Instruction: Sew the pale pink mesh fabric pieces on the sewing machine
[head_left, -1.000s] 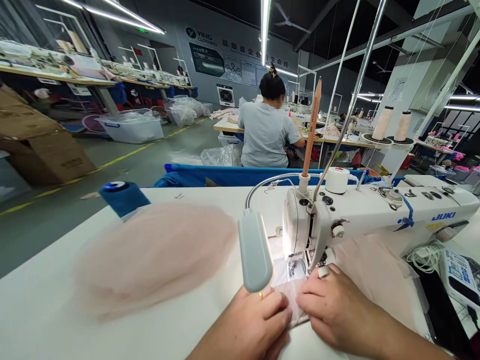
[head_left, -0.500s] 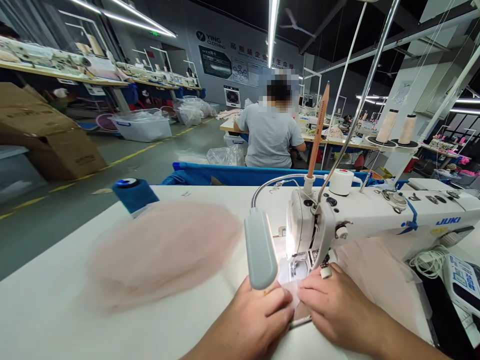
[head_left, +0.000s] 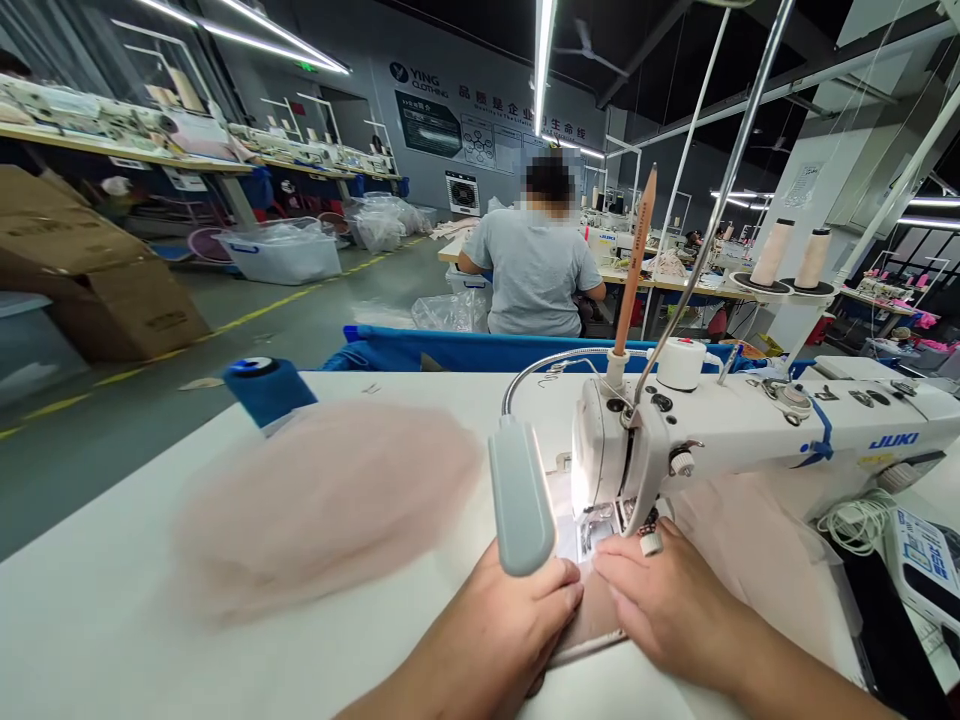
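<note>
My left hand (head_left: pixel 502 630) and my right hand (head_left: pixel 664 605) lie side by side on a small piece of pale pink fabric (head_left: pixel 592 615), pressing it flat just in front of the needle of a white JUKI sewing machine (head_left: pixel 750 425). Both hands have their fingers together and flat on the cloth, tips close to the presser foot (head_left: pixel 596 520). A grey lamp head (head_left: pixel 519 495) on a gooseneck hangs over my left hand. More pink fabric (head_left: pixel 739 540) lies under the machine's arm to the right.
A soft heap of pink tulle (head_left: pixel 322 500) lies on the white table (head_left: pixel 112 620) at left, beside a blue thread cone (head_left: pixel 266 390). A control panel (head_left: pixel 922 555) and a white cord sit at right. A person in a grey shirt (head_left: pixel 536 265) works ahead, facing away. Cardboard boxes (head_left: pixel 90 270) stand far left.
Both hands have slid forward toward the needle, pushing the small fabric piece further under the presser foot. The view has shifted slightly since one second ago.
</note>
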